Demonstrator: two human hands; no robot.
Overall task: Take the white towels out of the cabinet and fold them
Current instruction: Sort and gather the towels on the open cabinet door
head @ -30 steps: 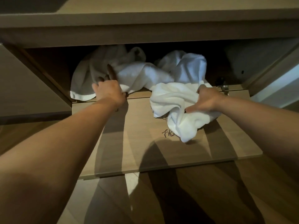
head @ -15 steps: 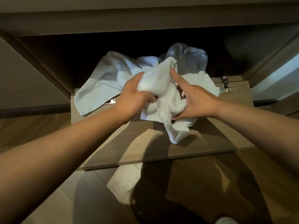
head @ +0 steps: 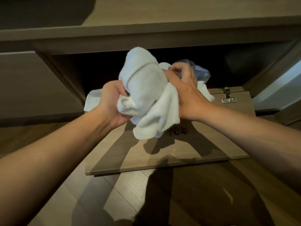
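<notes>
white towels (head: pixel 146 97): bunched, rumpled terry wad, held above the cabinet door (head: pixel 179 154) that lies folded down | left hand (head: pixel 112 105): fingers curled into wad's left side | right hand (head: pixel 185 93): pinching cloth at upper right | more towel trailing behind into the cabinet (head: pixel 97 74) opening

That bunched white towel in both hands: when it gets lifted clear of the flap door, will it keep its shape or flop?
Likely floppy: the white towel is crumpled, and a loose end sags below the left hand and right hand. Probably light, since curled fingers alone carry it. Its terry nap should resist slipping, but the hanging end may drag across the cabinet door.
</notes>
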